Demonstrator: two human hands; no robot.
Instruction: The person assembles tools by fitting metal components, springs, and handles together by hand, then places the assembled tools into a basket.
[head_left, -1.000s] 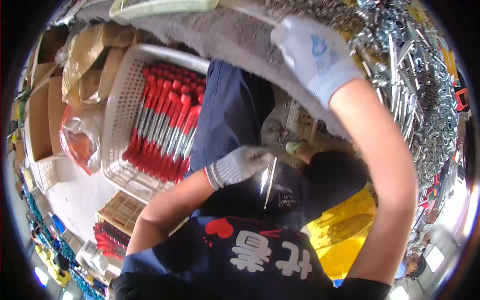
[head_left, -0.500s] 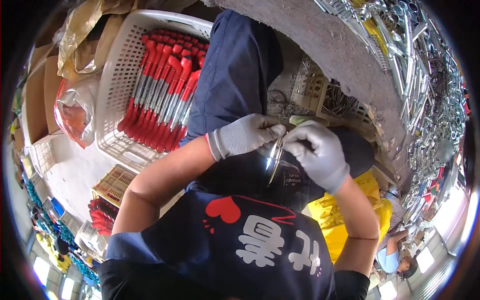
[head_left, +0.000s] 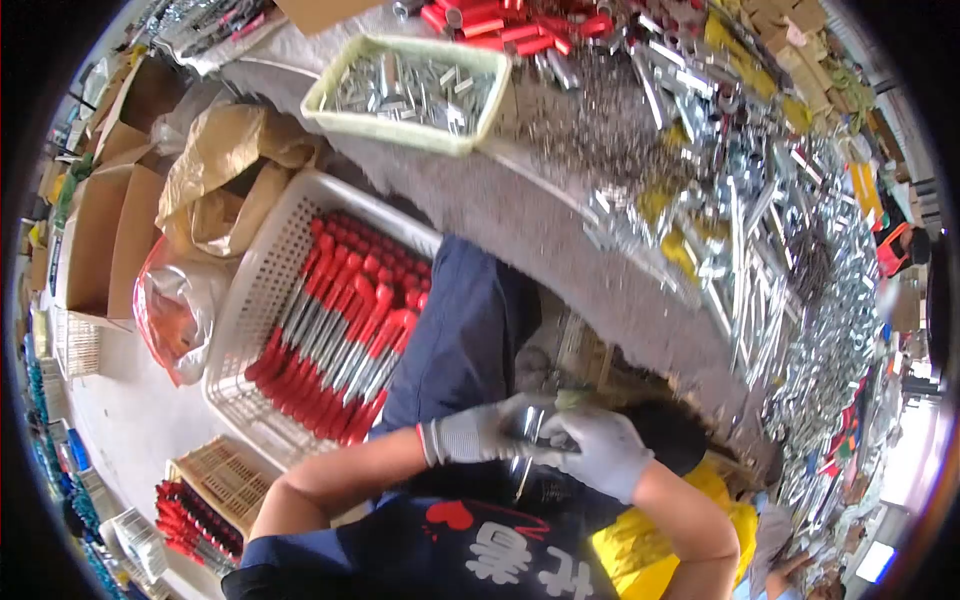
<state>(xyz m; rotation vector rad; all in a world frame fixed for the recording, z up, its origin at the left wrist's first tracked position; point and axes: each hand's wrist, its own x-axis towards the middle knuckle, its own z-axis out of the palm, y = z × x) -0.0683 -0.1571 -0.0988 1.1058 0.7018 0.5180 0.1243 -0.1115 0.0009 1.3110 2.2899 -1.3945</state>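
Note:
In front of my lap, a slim shiny metal piece hangs down between my two gloved hands; its exact kind is blurred. My left hand, in a grey-white knit glove with a red cuff, is closed around the upper part of that piece. Curled in from the other side, the gloved fingers of my right hand are closed against the same piece. Whether the right fingers hold a further small part is hidden.
A white crate of red-ended metal tools stands left of my leg. Ahead, the workbench carries a pale tray of small metal parts, red pieces and heaped metal rods. Yellow bags lie at my right.
The view has tipped up and forward, bringing the bench and the tray into sight. My right hand has turned and closed in on the metal piece; my left hand still holds it.

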